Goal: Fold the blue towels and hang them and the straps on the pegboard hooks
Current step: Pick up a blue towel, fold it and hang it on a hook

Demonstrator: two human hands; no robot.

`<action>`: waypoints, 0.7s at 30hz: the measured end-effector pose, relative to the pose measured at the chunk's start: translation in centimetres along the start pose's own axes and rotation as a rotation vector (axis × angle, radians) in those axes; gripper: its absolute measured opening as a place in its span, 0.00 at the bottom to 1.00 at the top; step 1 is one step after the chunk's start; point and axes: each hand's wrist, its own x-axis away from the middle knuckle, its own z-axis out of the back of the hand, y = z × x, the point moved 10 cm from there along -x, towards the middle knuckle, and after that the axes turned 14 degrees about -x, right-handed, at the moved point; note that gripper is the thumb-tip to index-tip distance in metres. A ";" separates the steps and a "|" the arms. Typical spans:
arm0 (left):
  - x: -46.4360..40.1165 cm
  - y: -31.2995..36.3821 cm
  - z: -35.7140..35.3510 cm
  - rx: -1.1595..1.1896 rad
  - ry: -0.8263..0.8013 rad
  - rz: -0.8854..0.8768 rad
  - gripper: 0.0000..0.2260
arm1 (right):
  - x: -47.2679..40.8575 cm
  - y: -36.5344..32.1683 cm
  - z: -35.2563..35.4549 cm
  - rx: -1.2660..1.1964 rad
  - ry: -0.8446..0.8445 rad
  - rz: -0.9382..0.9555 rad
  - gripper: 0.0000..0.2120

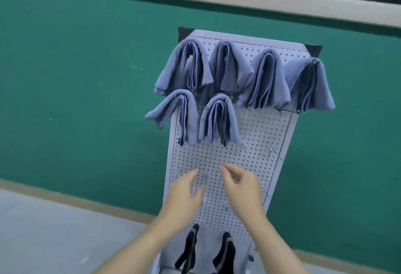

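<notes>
Head view: white pegboard [256, 135] leans on green wall [76, 78]. Six folded blue towels [217, 119] hang on hooks toward 12 o'clock, four in the top row, two below at 10 o'clock. Two black straps [225, 252] hang at 6 o'clock. Left hand [184, 197] and right hand [240, 189] are at board centre, fingers [230, 170] loosely spread, holding nothing. Bare hooks [272, 150] at 3 o'clock.
</notes>
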 end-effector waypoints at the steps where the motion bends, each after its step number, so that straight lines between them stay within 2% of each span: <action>1: 1.8 -2.0 -0.8 -0.004 -0.037 0.038 0.25 | 1.8 1.1 -0.2 -0.015 -0.011 -0.021 0.14; 4: 8.0 -9.1 -3.2 -0.066 -0.132 0.167 0.23 | 7.4 6.3 -1.4 -0.083 -0.017 -0.127 0.07; 6: 11.9 -13.1 -4.5 -0.195 -0.166 0.190 0.23 | 10.9 11.1 -2.0 -0.090 -0.007 -0.219 0.12; 9: 13.7 -14.5 -5.4 -0.442 -0.198 0.006 0.24 | 15.3 18.2 -2.6 -0.020 0.027 -0.342 0.07; 11: 13.7 -15.0 -6.1 -0.518 -0.253 -0.085 0.26 | 17.5 21.9 -3.4 0.041 0.035 -0.421 0.10; 16: 14.2 -21.8 -8.9 -0.846 -0.562 -0.022 0.29 | 20.9 28.3 -7.4 0.218 -0.165 -0.484 0.15; 21: 15.5 -26.3 -9.6 -0.918 -0.684 0.056 0.29 | 26.9 35.9 -10.2 0.318 -0.329 -0.578 0.11</action>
